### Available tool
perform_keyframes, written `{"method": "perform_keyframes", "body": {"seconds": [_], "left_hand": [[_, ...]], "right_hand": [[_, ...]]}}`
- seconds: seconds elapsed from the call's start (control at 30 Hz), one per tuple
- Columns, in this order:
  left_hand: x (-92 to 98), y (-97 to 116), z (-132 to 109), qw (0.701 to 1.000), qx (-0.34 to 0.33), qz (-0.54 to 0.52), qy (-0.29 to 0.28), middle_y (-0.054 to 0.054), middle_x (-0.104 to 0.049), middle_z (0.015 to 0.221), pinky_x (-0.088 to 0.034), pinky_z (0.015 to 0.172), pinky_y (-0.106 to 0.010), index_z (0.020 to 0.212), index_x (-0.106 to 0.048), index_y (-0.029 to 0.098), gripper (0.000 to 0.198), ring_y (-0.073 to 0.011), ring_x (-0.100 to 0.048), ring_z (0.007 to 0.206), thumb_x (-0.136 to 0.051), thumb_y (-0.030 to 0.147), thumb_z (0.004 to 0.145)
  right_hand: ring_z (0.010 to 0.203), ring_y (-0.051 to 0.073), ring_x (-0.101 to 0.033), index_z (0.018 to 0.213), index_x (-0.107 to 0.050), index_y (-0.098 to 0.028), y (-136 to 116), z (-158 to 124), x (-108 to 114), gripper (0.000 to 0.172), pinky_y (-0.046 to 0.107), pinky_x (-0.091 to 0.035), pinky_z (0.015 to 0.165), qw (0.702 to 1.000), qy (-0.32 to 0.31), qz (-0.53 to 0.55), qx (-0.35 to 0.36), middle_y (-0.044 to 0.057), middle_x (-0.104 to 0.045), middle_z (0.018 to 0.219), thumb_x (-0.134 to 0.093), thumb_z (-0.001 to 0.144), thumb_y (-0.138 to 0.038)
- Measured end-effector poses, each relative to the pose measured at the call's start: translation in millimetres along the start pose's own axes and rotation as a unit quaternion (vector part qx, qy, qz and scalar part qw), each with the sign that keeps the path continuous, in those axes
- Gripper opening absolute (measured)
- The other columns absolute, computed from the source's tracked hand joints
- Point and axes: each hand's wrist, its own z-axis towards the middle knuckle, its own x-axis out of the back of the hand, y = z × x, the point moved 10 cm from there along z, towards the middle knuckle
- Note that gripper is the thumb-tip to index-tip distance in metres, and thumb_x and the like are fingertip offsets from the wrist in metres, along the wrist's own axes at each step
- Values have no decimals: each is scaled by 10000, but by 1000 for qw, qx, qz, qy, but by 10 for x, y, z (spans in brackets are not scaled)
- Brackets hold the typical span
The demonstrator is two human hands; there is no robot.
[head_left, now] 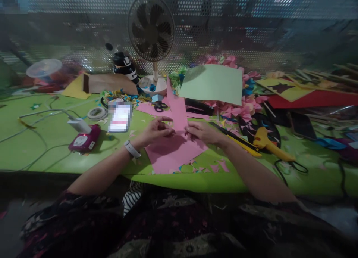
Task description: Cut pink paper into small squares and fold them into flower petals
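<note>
A folded-looking strip of pink paper (179, 114) stands up between my hands, above a larger sheet of pink paper (167, 157) on the table. My right hand (201, 132) pinches the strip's lower right edge. At its lower left edge is my left hand (158, 131), fingers curled, with thumb and fingertips against the paper. A pair of dark scissors (159, 106) lies just beyond the left hand, on more pink paper. Behind the strip sits a black stapler (199, 107). Small pink scraps (215, 167) are strewn near the table's front edge.
To the right lie a yellow cutter (243, 145) and a yellow glue gun (268, 144) with its cord. A lit phone (120, 117), tape roll (97, 113) and purple power socket (85, 139) with cables are leftward. Behind stand a fan (151, 28) and green paper (214, 84).
</note>
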Motion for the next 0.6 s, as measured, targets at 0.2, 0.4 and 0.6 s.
{"method": "perform_keyframes", "body": {"seconds": [0.2, 0.4, 0.6], "left_hand": [[102, -35, 15, 994, 54, -78, 51, -46, -723, 850, -590, 735, -295, 1080, -653, 150, 437, -143, -710, 758, -844, 381, 763], [23, -172, -4, 992, 82, -72, 63, 23, -661, 692, -487, 555, -181, 944, -655, 174, 433, -82, -605, 587, -933, 294, 635], [106, -51, 21, 996, 21, -52, 74, 27, -584, 588, -431, 496, -155, 657, -619, 152, 381, -51, -502, 514, -894, 415, 676]], "right_hand": [[668, 113, -594, 917, -608, -170, 87, -55, -143, 215, 270, -480, 625, 996, -73, 24, -47, 17, -645, 778, -541, 994, -360], [665, 118, -610, 893, -578, -179, 55, -13, -483, 164, 270, -494, 621, 988, -144, 6, -57, 28, -660, 782, -522, 983, -304], [729, 163, -615, 992, -666, -221, -62, -190, 110, 159, 290, -470, 635, 978, -58, -198, -25, 45, -710, 868, -609, 871, -307]]}}
